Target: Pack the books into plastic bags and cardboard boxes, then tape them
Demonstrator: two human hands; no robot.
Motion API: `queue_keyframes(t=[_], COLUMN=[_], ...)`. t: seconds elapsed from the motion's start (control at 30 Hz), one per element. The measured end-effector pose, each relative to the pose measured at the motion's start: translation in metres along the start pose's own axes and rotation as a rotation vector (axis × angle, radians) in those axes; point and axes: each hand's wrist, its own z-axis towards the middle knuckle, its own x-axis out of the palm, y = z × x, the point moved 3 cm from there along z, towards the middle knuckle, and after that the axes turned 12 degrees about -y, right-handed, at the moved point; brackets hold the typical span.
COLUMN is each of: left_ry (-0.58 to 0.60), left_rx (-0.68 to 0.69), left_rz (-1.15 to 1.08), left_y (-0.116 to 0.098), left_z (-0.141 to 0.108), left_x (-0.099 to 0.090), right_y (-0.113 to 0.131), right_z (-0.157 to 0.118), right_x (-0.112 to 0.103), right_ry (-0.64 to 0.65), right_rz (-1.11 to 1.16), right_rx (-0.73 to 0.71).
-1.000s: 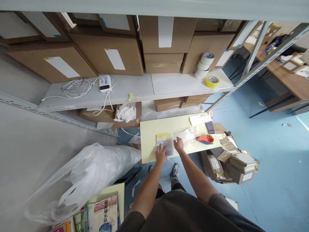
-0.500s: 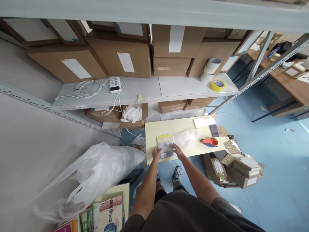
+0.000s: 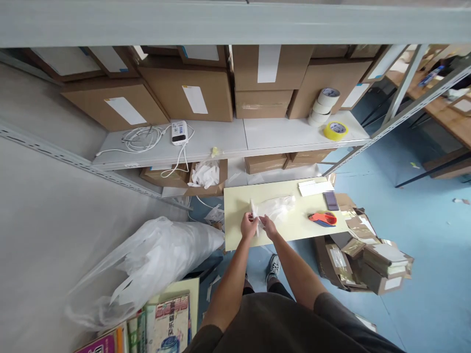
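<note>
On the cream-coloured board [image 3: 235,196], a thin book [image 3: 253,208] is tipped up nearly on edge, its cover turned out of sight. My left hand [image 3: 249,226] is closed round the book's left side. From the book, translucent white plastic wrap [image 3: 277,207] trails to the right across the board. My right hand [image 3: 269,227] pinches the wrap close to the book's right side. Just where the fingertips meet the book and wrap is too small to make out.
An orange-and-blue tape dispenser [image 3: 324,218], a dark pixelated item [image 3: 330,201] and white papers [image 3: 315,188] lie right of my hands. Behind stands a grey shelf [image 3: 224,139] with cartons. A large plastic bag [image 3: 172,250] bulges at left; cartons [image 3: 368,255] heap at right.
The book lay flat with its yellow-edged cover showing; now it is tipped up on edge. Both hands have drawn closer together around it, and the loose wrap looks shorter.
</note>
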Motion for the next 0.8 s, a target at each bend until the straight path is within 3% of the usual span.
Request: queue_keyframes(t=[0.1, 0.2, 0.27, 0.33, 0.43, 0.5, 0.6, 0.67, 0.8], left_ry=[0.079, 0.199, 0.248, 0.266, 0.251, 0.165, 0.044, 0.068, 0.097], left_rx=[0.033, 0.016, 0.01, 0.026, 0.078, 0.088, -0.07, -0.203, -0.295], left_rz=[0.125, 0.223, 0.245, 0.23, 0.182, 0.191, 0.223, 0.118, -0.112], left_y=[-0.022, -0.027, -0.023, -0.017, -0.005, 0.006, 0.029, 0.044, 0.058], left_z=[-0.007, -0.016, -0.019, -0.018, -0.012, -0.006, 0.0, 0.003, 0.011], left_x=[0.049, 0.093, 0.111, 0.115, 0.101, 0.082, 0.052, 0.036, 0.007], right_y=[-0.015, -0.023, -0.02, -0.012, 0.001, 0.006, 0.006, 0.004, 0.0], right_z=[0.0, -0.001, 0.002, 0.008, 0.021, 0.026, 0.028, 0.026, 0.023], right_x=[-0.045, -0.09, -0.11, -0.118, -0.108, -0.096, -0.082, -0.076, -0.057], right_ry=[-0.163, -0.265, -0.256, -0.195, -0.061, -0.006, 0.064, 0.12, 0.154], right_rz=[0.136, 0.079, 0.033, 0.026, -0.002, -0.025, -0.01, 0.009, -0.029], right_rx=[0.068, -0.004, -0.069, -0.096, -0.055, -0.003, 0.05, 0.046, 0.05])
